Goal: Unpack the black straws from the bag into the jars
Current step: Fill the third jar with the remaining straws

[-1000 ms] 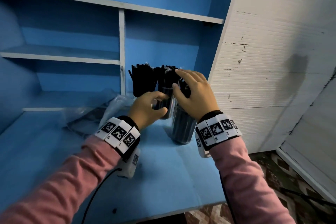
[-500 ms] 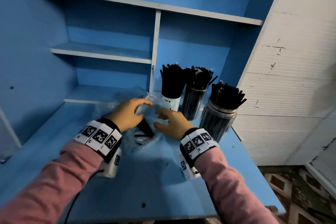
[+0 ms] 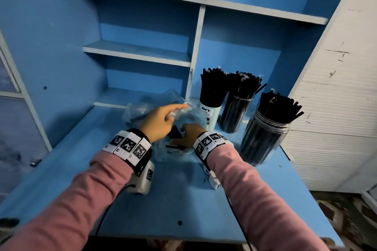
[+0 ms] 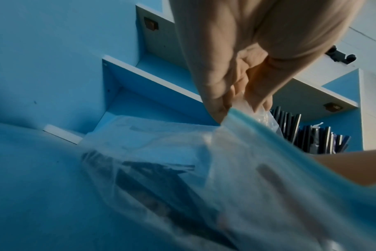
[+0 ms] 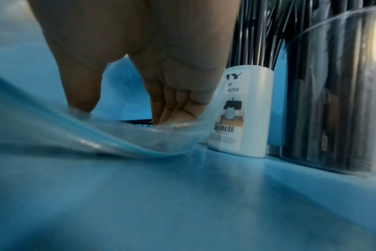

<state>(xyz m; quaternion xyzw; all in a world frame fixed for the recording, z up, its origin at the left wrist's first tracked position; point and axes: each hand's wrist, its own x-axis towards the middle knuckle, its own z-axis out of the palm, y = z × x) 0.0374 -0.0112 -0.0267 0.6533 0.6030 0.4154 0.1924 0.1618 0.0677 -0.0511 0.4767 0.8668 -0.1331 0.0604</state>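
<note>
Three jars (image 3: 263,130) of upright black straws (image 3: 212,87) stood just right of the fingers. Left hand (image 3: 158,123) pinched the clear bag's (image 3: 142,108) rim (image 4: 243,117); right hand (image 3: 189,134) fingers (image 5: 174,108) reached inside, grip hidden. Leftover straws (image 4: 157,171) lay flat on the desk (image 3: 163,199), blurred, pointing away.

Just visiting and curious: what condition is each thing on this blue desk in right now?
Bag: open, lying on the desk, straws left inside.
White jar: upright, full of straws.
Middle jar: upright, full.
Clear jar: upright, full.
Left hand: pinching the bag's edge.
Right hand: fingers reaching into the bag.
</note>
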